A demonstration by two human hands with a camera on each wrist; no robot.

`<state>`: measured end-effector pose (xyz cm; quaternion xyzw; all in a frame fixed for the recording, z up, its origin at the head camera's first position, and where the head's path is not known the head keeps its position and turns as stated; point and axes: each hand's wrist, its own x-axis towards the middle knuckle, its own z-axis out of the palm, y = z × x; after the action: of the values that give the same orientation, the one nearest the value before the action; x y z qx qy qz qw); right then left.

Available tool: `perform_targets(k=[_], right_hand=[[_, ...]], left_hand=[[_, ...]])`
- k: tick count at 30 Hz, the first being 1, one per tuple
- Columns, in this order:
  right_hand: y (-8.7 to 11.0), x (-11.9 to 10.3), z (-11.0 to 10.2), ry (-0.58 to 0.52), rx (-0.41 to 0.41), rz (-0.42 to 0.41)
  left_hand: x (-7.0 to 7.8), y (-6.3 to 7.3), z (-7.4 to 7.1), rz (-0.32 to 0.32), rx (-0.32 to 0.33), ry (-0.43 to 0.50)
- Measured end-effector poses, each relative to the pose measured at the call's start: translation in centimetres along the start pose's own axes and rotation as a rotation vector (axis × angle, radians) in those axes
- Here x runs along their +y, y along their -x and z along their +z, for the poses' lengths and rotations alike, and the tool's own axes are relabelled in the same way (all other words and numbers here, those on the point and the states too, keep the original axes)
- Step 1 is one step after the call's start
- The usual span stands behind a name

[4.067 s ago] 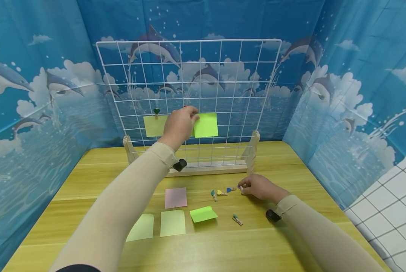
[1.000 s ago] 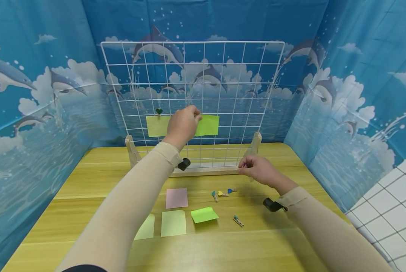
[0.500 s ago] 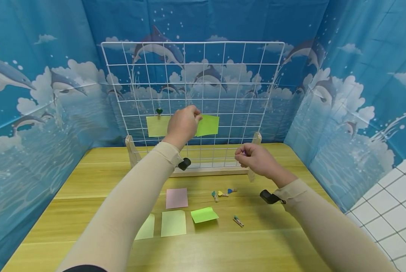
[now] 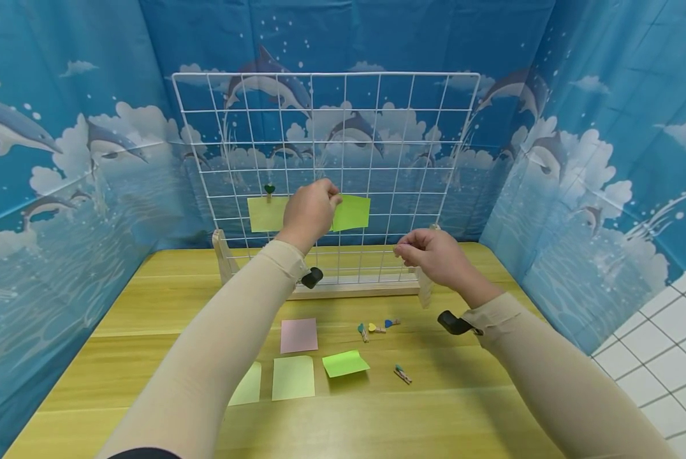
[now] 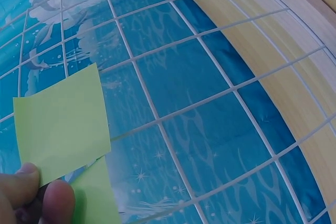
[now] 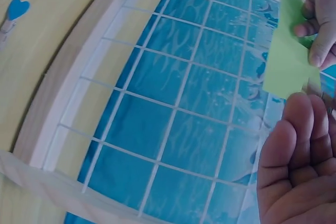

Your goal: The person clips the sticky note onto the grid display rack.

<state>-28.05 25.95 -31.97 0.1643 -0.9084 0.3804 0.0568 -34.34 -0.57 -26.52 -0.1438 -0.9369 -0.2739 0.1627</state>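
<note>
My left hand [image 4: 308, 213] pinches a bright green sticky note [image 4: 351, 212] by its upper left corner, against the white wire grid [image 4: 397, 141]. In the left wrist view, another green note [image 5: 97, 195] hangs partly behind it. A pale yellow note [image 4: 265, 215] hangs to the left under a clothespin with a dark green heart [image 4: 270, 190]. My right hand [image 4: 437, 255] is raised before the grid's lower right, fingers curled round a small clothespin [image 6: 315, 88]. It is blurred and mostly hidden by the fingers.
On the wooden table [image 4: 423, 421] lie clothespins with teal [image 4: 363, 332], yellow [image 4: 376, 328] and blue [image 4: 391, 323] hearts. Another clothespin [image 4: 402, 374] lies nearer. Pink [image 4: 299, 336], pale yellow [image 4: 293, 377] and green [image 4: 345, 363] notes lie to the left. The grid stands on a wooden base [image 4: 354, 290].
My right hand has lifted the purple-topped clothespin off the table and carried it up towards the grid, slightly leftwards. My left hand stays at the green note's corner.
</note>
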Motion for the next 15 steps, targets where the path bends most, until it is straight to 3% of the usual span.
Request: perform_targets(k=[11,15], right_hand=[[-1.2,-1.9,-0.7,0.09,0.017,0.014],[-1.7,-3.0,-0.9,0.131,0.063,-0.02]], left_hand=[[0.2,0.1,-0.1,-0.008,0.001,-0.001],[0.3,0.1,-0.1,-0.005,0.007,-0.009]])
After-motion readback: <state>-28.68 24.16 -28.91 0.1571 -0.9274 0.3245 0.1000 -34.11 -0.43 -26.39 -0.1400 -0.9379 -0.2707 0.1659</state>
